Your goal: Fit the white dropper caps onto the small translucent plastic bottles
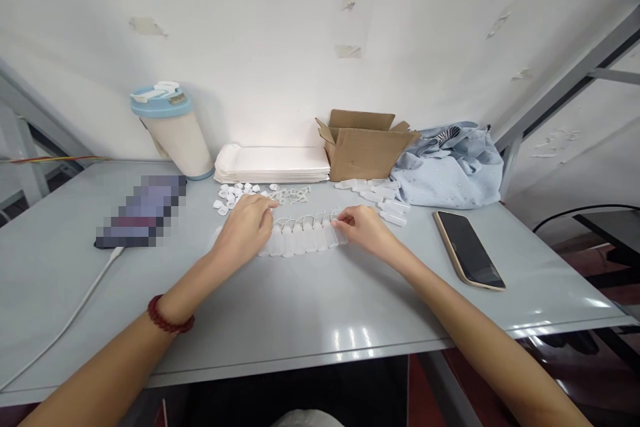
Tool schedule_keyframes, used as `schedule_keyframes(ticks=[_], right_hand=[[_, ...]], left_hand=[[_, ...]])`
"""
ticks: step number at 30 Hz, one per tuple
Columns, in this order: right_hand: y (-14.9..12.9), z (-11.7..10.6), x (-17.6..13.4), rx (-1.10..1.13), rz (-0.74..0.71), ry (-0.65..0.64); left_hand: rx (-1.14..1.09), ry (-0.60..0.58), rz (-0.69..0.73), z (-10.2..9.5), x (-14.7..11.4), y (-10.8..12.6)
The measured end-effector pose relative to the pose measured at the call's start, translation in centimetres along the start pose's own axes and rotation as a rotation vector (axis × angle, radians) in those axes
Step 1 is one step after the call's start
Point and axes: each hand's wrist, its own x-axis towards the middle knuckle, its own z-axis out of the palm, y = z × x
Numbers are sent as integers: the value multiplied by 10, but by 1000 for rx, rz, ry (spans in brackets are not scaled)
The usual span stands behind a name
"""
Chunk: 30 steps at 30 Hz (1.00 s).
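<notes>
A row of small translucent bottles (pixel 295 240) lies side by side, with thin curved pale straps at their tops. My right hand (pixel 364 228) is at the right end of this row, thumb and fingers pinched at the neck of an end bottle (pixel 334 236). My left hand (pixel 245 227) covers the row's left end. Its fingers are bent together, with the fingertips beside a small pile of loose pale straps (pixel 297 195); whatever they hold is hidden. White caps (pixel 230 195) are scattered behind the left hand. Several loose translucent bottles (pixel 383 195) lie beyond the right hand.
Along the wall stand a cup with a blue lid (pixel 175 130), a stack of white packets (pixel 275 163), an open cardboard box (pixel 367 153) and a light blue cloth (pixel 450 170). A phone (pixel 470 250) lies right; a blurred device (pixel 143 213) with a cable (pixel 83 303) lies left.
</notes>
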Motion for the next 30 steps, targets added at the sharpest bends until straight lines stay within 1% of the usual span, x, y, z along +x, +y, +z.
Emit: schedule_keyframes(ticks=[2,4,10,13,16,19,23,26,30], right_hand=[[0,-2,0,-17,0,-15],[-1,-5,1,-25,7,6],[8,-19,12,-79,50,174],[18,-25,18,-115,44,252],[28,-26,21,-186,-47,323],[36,-22,25,-312,-169,376],[44,-13,31,-426,-228,327],[47,-7,34,-509,-199,262],[48,-2,35,-623,-174,202]], left_hand=[[37,-10,6,1,2,-8],[60,-21,9,1,3,-11],[143,-65,34,1,3,-14],[163,-51,91,2,3,-14],[135,-78,170,5,4,-13],[125,-159,172,7,5,-11],[156,-233,81,8,7,-8],[171,-275,51,7,10,-3],[182,-295,44,6,12,0]])
